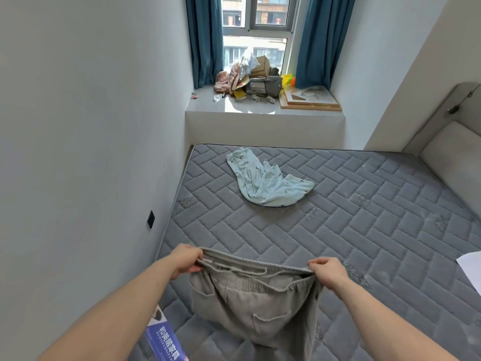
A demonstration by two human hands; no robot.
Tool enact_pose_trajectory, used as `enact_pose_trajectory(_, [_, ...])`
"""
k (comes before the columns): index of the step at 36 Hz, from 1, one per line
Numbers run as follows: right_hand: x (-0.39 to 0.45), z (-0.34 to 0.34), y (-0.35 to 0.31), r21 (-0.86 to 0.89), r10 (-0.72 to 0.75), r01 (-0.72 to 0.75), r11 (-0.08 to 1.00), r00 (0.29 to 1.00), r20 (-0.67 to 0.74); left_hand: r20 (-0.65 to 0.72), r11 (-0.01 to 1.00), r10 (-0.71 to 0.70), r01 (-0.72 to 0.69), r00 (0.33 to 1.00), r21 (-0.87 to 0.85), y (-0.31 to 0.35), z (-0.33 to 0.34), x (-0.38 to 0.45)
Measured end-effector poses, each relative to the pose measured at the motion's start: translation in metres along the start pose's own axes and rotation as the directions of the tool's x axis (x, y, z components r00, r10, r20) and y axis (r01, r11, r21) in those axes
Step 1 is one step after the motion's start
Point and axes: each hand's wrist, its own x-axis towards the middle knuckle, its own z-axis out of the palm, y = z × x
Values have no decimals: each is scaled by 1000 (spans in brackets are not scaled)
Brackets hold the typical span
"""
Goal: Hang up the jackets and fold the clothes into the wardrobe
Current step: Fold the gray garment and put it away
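I hold grey drawstring trousers (255,308) up by the waistband over the near part of a grey quilted mattress (351,217). My left hand (186,259) grips the left end of the waistband. My right hand (328,272) pinches its right end. The waistband is stretched between both hands and the legs hang down out of view. Light blue patterned trousers (265,181) lie crumpled further away, near the mattress's far edge. No wardrobe or jacket is in view.
A white wall runs along the left with a black socket (151,219). A window ledge (208,100) beyond the bed carries boxes, bags and a picture frame (309,100). A padded headboard (450,149) stands at right. A blue label (166,340) and white paper (471,267) lie at the mattress's edges.
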Motion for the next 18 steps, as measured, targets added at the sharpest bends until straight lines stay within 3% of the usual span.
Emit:
enact_pose_trajectory(3, [12,-20,-37,31,-72,75,997,993,-96,-76,988,147,-143,986,51,51,1,0])
enact_pose_trajectory(5, [16,-37,-67,79,-127,143,987,975,-181,-141,949,286,-259,948,181,89,-1,0])
enact_pose_trajectory(11, [19,-92,-144,157,-276,354,922,885,-374,-262,787,610,-534,748,307,196,-9,-29])
enact_pose_trajectory(14, [23,-111,-165,185,-319,426,886,848,-422,-284,721,692,-615,663,319,226,-13,-48])
enact_pose_trajectory(18, [24,-120,-169,162,-369,464,871,836,-407,-267,687,726,-648,634,329,231,-13,-55])
